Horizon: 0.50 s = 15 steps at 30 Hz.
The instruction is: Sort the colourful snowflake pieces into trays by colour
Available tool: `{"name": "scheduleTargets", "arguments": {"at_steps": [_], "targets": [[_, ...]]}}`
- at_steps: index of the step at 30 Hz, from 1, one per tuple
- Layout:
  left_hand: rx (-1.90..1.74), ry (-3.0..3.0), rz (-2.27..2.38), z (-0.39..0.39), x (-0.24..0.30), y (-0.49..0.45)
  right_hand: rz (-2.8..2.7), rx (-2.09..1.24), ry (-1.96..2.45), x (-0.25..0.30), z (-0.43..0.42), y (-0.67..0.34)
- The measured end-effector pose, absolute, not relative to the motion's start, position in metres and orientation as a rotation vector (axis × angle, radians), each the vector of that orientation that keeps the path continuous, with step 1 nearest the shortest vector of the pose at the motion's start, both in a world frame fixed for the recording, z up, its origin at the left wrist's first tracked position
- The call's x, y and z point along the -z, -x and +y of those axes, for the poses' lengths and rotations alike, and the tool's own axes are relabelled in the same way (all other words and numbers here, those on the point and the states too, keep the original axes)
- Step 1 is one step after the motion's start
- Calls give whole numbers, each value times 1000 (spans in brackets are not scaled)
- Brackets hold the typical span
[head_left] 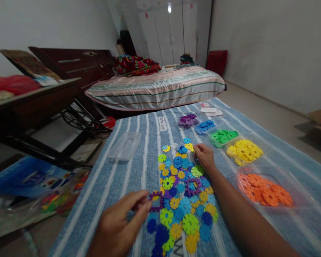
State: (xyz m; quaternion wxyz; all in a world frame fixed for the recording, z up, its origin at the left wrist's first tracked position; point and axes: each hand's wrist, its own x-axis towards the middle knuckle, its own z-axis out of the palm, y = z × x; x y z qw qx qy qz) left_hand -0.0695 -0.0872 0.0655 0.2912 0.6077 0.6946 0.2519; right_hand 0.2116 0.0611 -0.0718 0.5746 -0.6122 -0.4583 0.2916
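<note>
A loose pile of notched plastic discs [184, 205] in blue, yellow, lime green and purple lies on the striped cloth between my hands. My left hand [121, 221] is at the pile's near left side, thumb and fingertips pinched at the edge of a purple square frame piece [157, 201]. At the pile's far end my right hand [205, 159] has its fingers curled together against a small yellow disc [189, 146]. Another purple square frame piece [193, 186] rests among the discs in the middle.
Along the right stand clear tubs of orange discs [270, 191], yellow discs [244, 151], green pieces [224, 137], blue pieces [205, 126] and purple pieces [187, 120]. A clear plastic lid or tray [125, 146] lies left. Beyond is a bed [160, 89]; a desk [29, 96] stands left.
</note>
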Motion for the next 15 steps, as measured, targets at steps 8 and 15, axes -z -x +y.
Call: {"name": "scheduleTargets", "arguments": {"at_steps": [8,15], "targets": [[-216,-1870,1824,-52,-25,60,-1108,-674,1451,74,58,-215],[-239,-1837,1820,-49,-5,68,-1095,-684,1424,71,58,-211]]}}
